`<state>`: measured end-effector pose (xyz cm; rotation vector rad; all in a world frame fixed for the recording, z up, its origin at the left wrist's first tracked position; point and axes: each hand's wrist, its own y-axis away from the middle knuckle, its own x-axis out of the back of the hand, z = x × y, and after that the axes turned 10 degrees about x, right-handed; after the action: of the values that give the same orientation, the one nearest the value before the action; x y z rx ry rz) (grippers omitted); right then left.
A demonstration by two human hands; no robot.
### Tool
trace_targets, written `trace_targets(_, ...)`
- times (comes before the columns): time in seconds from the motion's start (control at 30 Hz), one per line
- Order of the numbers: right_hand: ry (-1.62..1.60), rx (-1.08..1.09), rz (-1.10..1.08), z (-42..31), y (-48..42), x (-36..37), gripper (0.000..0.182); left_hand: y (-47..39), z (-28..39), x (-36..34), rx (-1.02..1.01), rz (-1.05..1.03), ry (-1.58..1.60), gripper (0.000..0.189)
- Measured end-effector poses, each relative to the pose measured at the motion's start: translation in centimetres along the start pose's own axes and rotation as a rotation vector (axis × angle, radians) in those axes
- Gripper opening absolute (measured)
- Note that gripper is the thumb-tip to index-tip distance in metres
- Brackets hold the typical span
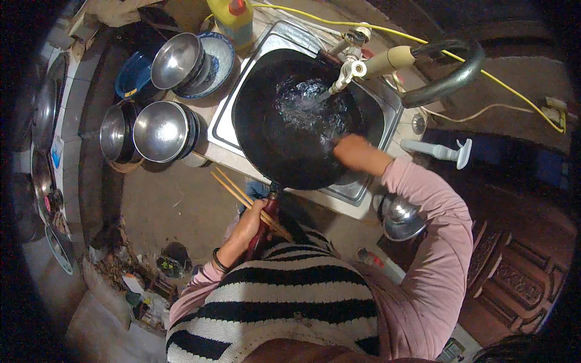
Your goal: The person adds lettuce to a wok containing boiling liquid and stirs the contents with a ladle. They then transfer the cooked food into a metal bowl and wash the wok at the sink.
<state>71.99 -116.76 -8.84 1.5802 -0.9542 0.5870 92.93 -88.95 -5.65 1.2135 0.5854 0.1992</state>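
A large black wok (pixel 281 149) rests over a stainless steel sink (pixel 227 120), with water (pixel 308 100) swirling in it. Water runs into it from a white tap (pixel 352 72). My left hand (pixel 249 222) grips the wok's dark red handle (pixel 268 213) and also holds a pair of wooden chopsticks (pixel 233 190) against it. My right hand (pixel 358 154), blurred, is inside the wok near its right wall, its fingers bent towards the water; whether it holds something cannot be told.
Stacked metal bowls (pixel 161 131), more metal bowls (pixel 177 61) on a blue-and-white dish (pixel 222 63), and a blue basin (pixel 134 75) stand left. A yellow bottle (pixel 233 22) is behind the sink. A yellow hose (pixel 390 31) crosses behind. Another metal bowl (pixel 404 222) lies right of the sink.
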Motion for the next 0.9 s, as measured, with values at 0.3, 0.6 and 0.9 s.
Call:
trace_targets(0.3, -0.315, -0.407, 1.058, -0.3, -22.0, 5.4, 0.020, -0.3, -0.1, 0.7, -0.027, -0.072, -0.144, 0.049)
trace_targets(0.6, -0.199, -0.611, 0.244, 0.6, -10.3, 3.8, 0.020, -2.8, -2.7, 0.3, -0.016, -0.050, 0.163, 0.045)
trace_targets(0.9, -0.460, -0.270, 1.036, -4.3, -19.9, 5.7, 0.024, -0.1, 0.2, 0.2, -0.016, -0.039, -0.204, 0.049)
